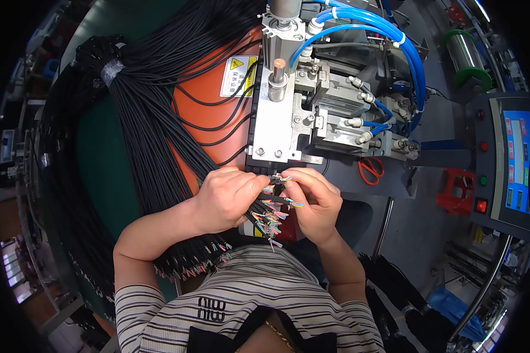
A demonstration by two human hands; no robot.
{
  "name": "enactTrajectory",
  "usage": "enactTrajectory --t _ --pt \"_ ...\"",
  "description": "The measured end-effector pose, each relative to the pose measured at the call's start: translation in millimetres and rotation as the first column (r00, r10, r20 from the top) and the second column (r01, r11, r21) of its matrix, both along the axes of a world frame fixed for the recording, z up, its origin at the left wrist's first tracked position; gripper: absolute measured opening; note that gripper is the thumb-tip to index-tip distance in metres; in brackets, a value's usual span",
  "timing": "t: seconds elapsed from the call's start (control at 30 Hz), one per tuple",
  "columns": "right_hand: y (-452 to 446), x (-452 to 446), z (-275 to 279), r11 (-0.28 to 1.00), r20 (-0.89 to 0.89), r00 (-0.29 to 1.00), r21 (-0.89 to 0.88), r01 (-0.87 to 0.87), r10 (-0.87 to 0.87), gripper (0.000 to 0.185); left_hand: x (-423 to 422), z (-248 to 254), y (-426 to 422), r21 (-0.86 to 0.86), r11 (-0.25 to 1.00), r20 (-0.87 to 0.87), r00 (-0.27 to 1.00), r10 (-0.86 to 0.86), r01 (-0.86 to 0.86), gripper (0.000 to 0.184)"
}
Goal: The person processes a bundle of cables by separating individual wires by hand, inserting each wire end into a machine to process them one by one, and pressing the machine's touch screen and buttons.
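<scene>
Black cable (pixel 275 182), presumably light and pliant, is best gripped behind its fragile coloured wires (pixel 287 178); it is apparently clamped by fingers of left hand (pixel 231 199) and right hand (pixel 317 206).

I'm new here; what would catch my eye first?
Probably the blue hoses, arching over the metal machine right of upper centre. Then the great mass of black cables sweeping down the left. Mid-picture, the left hand and right hand meet at tiny coloured wires.

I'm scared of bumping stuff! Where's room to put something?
The grey tabletop beside the red-handled scissors, and the green surface left of the black cable bundle. Crowded: around the wire ends, left hand and right hand.
</scene>
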State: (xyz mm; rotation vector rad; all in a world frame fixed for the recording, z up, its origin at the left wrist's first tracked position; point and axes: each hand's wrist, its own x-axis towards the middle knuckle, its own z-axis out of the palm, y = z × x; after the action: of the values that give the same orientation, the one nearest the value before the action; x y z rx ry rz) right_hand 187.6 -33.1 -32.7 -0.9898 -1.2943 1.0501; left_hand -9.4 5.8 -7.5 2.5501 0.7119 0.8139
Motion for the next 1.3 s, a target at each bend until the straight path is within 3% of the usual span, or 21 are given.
enactTrajectory --t 0.27,0.47,0.57,0.67,0.7,0.73,0.8,0.9,1.13,1.3 --pt "3 -2 -2 0.995 0.108 0.993 0.097 0.038 -0.049 0.015 4 4 0 -0.030 0.999 0.029 0.999 0.024 -0.023 0.048" --pt "4 0 0 0.998 0.126 0.992 0.062 -0.002 -0.006 0.012 4 -1 -1 0.007 0.999 -0.006 0.999 0.044 -0.044 0.052" --pt "-2 1 -1 0.924 -0.251 0.964 -0.338 -0.177 0.093 0.011 4 2 -3 0.039 0.998 0.002 0.998 0.057 -0.057 0.049" --pt "-4 -3 -11 0.838 -0.551 0.834 -0.435 -0.330 0.043 0.012 4 2 -4 0.019 0.996 0.058 0.995 0.082 -0.083 0.047" --pt "-7 -16 -5 0.937 -0.457 0.889 -0.315 -0.150 -0.011 0.012 4 3 -4 0.019 0.996 0.056 0.995 0.087 -0.089 0.047" --pt "-7 -16 -7 0.995 -0.104 0.994 -0.096 0.015 -0.025 0.011 4 4 -4 0.017 0.995 0.054 0.994 0.095 -0.096 0.046" --pt "-3 -15 -1 0.980 0.108 0.987 0.175 0.100 -0.120 0.009 4 5 -4 0.024 0.995 0.032 0.995 0.096 -0.097 0.046" --pt "1 -8 5 0.989 0.178 0.981 0.139 0.054 -0.078 0.006 5 4 -5 0.045 0.995 -0.018 0.996 0.093 -0.092 0.045" --pt "1 -5 0 0.990 -0.002 1.000 -0.138 -0.029 0.029 0.004 6 5 -5 0.048 0.995 -0.042 0.995 0.090 -0.088 0.040" --pt "-3 -16 -6 0.970 -0.277 0.961 -0.239 -0.056 -0.013 0.004 10 3 -4 0.074 0.990 0.008 0.993 0.121 -0.121 0.024"
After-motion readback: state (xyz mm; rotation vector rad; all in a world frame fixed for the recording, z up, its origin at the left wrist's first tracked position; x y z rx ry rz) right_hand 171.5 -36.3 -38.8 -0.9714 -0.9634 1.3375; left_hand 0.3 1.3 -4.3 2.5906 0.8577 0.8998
